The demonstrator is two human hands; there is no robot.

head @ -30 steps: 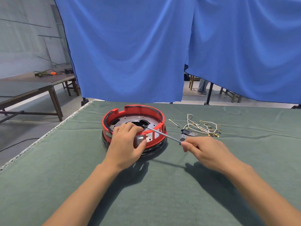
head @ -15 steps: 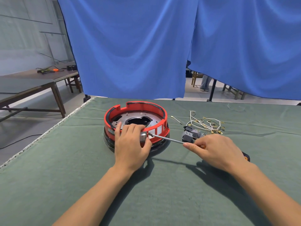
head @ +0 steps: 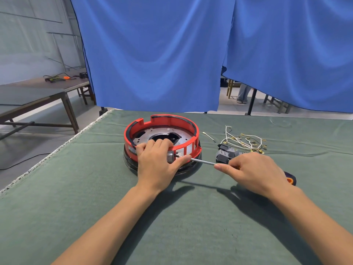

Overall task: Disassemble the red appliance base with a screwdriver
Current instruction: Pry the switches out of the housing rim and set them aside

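The round red appliance base [head: 162, 122], with a metal plate inside and a black underside, sits on the green cloth. My left hand [head: 158, 163] grips its near rim, fingers curled over the edge and thumb by a small grey part [head: 170, 156] on the outer wall. My right hand [head: 254, 173] holds the screwdriver [head: 203, 162]. The metal shaft runs left, and the tip sits at the wall beside the grey part. The orange and black handle end [head: 290, 178] sticks out behind the hand.
A grey switch block [head: 225, 153] and a tangle of white wires [head: 245, 141] lie right of the base. The green cloth table [head: 95, 188] drops off at its left edge. Blue curtains [head: 152, 54] hang behind; a wooden bench [head: 38, 92] stands at the far left.
The screwdriver tip has come out of the base's inside and dropped to the outer near wall beside the grey part. My right hand moved lower and right; my left hand stayed on the rim.
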